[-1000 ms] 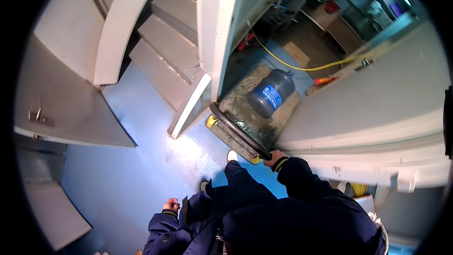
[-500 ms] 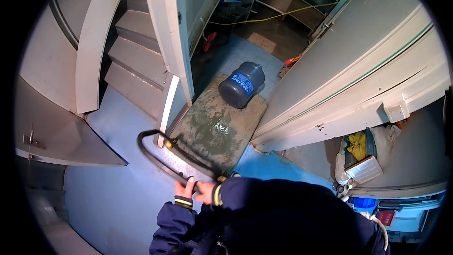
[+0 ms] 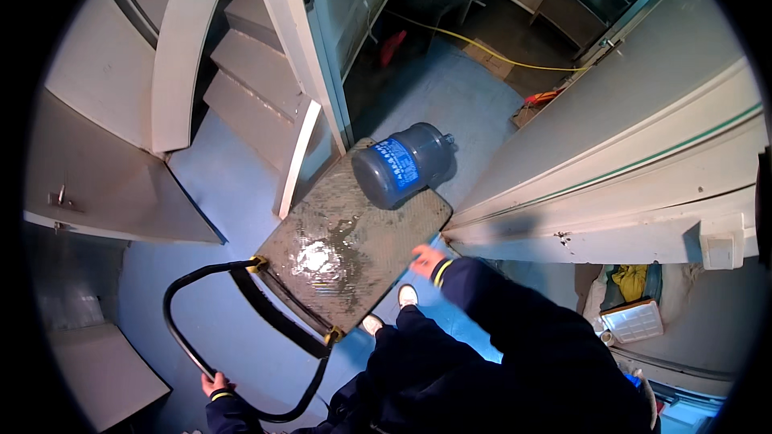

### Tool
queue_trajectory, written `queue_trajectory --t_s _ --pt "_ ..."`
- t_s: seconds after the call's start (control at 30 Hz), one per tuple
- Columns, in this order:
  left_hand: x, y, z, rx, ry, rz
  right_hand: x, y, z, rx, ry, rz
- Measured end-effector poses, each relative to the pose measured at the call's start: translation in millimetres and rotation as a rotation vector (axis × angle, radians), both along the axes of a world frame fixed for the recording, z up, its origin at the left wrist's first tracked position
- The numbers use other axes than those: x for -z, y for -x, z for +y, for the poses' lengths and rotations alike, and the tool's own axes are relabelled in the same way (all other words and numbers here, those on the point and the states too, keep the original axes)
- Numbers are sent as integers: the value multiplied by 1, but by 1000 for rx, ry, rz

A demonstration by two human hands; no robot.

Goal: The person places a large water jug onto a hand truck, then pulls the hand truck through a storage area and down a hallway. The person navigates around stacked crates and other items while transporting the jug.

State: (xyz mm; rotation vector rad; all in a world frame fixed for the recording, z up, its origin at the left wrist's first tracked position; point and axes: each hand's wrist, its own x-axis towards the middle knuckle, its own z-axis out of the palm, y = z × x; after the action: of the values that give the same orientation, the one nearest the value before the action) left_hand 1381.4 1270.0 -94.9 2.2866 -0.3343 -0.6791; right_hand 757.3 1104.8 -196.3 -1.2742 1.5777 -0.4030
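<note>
My left hand is wrapped round the black curved handle of a platform trolley, at the lower left. The handle leans out over the blue floor, joined by yellow brackets to the trolley's platform. The platform has a wet, worn, textured surface. On its far part a large blue-grey water jug with a blue label lies on its side, neck to the right. My right hand hovers by the platform's near right edge, fingers loosely bent and apart, holding nothing.
Grey stairs rise at the left behind a white post. Past the doorway, a yellow hose crosses the floor. An open grey door stands at the right. A bag with yellow cloth and a white tray sit at lower right.
My right hand has let go of the handle and moved right toward the platform. The handle has swung down and left with my left hand on it. The view has shifted too.
</note>
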Motion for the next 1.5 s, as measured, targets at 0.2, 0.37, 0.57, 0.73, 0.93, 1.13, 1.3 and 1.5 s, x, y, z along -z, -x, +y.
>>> queue_trajectory --t_s 0.2,0.37,0.57,0.73,0.93,1.13,1.3,1.5 --pt "12 -34 101 -6 -156 -351 50 186 -117 125 -44 367" --pt "-7 -2 138 -118 -410 -635 157 213 -207 161 -29 345" --pt "-9 20 147 -163 -348 -770 259 223 -309 592 -383 -104" --pt "-34 39 183 -158 -217 -827 353 215 -324 833 -567 -702" --pt "-25 71 168 -317 -521 -982 400 251 -365 873 -764 -803" --pt "-3 101 143 -577 -279 -728 371 183 -440 512 -545 -524" --pt "-21 127 140 -617 -398 -717 347 110 -444 116 -814 -214" --pt "-22 147 109 -547 -444 -733 384 38 -401 438 -745 -485"
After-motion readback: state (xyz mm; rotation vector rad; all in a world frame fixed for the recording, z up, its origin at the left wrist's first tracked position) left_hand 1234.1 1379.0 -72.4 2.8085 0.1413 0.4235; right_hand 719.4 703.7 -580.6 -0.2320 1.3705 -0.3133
